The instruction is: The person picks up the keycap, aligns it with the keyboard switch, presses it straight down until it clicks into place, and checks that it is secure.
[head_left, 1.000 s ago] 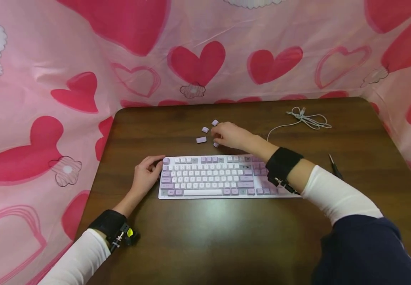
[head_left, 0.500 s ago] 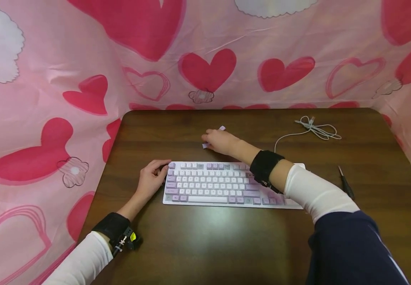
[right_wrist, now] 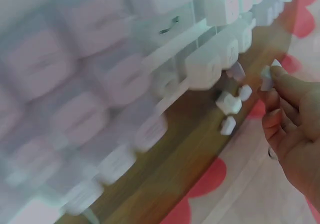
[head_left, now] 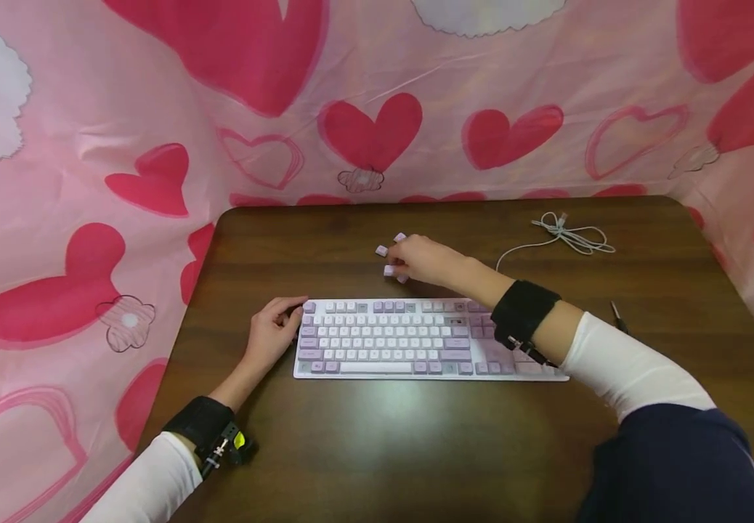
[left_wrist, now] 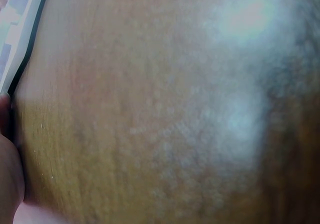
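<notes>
A person works at a white-and-lilac computer keyboard (head_left: 377, 341) laid flat across a dark wood-grain table (head_left: 351, 450). The right hand (head_left: 426, 259), past the keyboard's far edge, pinches a small pale keycap (right_wrist: 267, 83) between thumb and forefinger, a grip seen plainly from the right wrist. More loose keycaps (head_left: 381, 250), pale lilac in the overhead view, lie scattered close about those fingertips, some partly covered by the hand. The left hand (head_left: 271, 335) holds the keyboard's upper left corner, its fingers bent and its thumb at the side edge (the left wrist camera catches only a sliver of it). Behind the right arm, a white cable (head_left: 573, 238) lies bundled in loops, while a slim dark-handled tool (head_left: 620, 319) rests to the right, partly hidden by a white sleeve (head_left: 638, 363). Black bands (head_left: 526, 312) circle both wrists, and a pink backdrop (head_left: 377, 65) printed with red hearts hangs beyond the table.
</notes>
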Available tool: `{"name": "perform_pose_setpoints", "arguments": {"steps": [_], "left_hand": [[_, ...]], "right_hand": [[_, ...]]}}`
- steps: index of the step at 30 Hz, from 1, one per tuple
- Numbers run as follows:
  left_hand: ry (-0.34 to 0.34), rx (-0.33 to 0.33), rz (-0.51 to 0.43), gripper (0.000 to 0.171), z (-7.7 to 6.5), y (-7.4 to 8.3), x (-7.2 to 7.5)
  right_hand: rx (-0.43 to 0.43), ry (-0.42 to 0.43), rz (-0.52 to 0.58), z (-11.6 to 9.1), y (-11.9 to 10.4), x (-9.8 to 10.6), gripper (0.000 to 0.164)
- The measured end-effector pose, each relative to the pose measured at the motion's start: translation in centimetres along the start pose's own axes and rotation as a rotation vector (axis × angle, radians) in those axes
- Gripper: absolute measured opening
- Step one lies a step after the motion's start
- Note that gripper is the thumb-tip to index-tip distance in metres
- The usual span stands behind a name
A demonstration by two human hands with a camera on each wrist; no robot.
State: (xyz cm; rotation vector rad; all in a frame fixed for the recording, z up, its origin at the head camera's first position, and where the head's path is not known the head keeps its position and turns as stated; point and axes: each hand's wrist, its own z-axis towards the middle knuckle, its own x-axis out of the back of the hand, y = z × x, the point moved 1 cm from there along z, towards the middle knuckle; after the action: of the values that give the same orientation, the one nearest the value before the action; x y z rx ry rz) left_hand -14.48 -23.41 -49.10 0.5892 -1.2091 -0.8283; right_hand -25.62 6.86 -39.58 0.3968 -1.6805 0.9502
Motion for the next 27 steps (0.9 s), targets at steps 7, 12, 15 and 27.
{"name": "perform_pose_setpoints", "arguments": {"steps": [7,12,15,27], "left_hand": [[-0.013,0.023,-0.016,0.023,-0.2,0.1,0.3],[-0.015,0.013,-0.025,0.023,0.1,0.2,0.4],[-0.008,0.017,-0.021,0.023,0.3,0.1,0.6],[-0.029,0.066,-0.013,0.023,0.2,0.4,0.7]], "right_hand": [[0.051,0.049,0.022,-5.6,0.7,1.2,0.007],[-0.014,-0.005,0.141,-8.9,1.9,1.5,0.008],[-0.073,-0.059,0.225,-10.2,2.4,1.5,0.009],[-0.132,-0.157,0.316,-11.7,2.5,0.4,0.008]]}}
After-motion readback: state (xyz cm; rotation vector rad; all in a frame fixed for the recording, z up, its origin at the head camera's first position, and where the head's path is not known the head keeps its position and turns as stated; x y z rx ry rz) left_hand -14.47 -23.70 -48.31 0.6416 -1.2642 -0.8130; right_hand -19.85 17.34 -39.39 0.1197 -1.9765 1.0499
